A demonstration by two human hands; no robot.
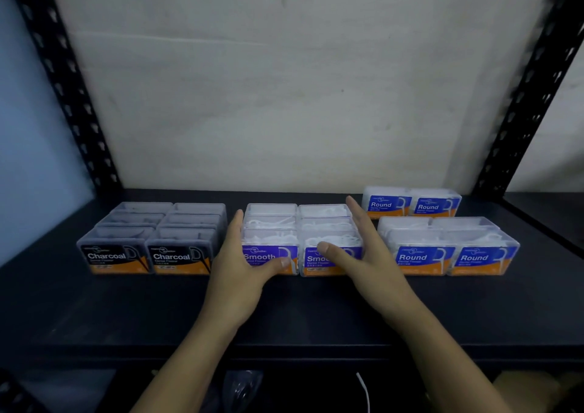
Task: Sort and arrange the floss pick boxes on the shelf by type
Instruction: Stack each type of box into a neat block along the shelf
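as the clear smooth boxes [271,238], full of white picks, sit in a block mid-way along the shelf [126,311] between charcoal boxes [151,238] and round boxes [442,245], two hands bracket them. the left hand [235,264] and right hand [363,254] press the block's sides, fingers straight, thumbs across the front labels.

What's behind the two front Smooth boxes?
Two more rows of clear boxes, two per row, white picks inside. Their front labels are covered by the boxes ahead, so type is unconfirmed.
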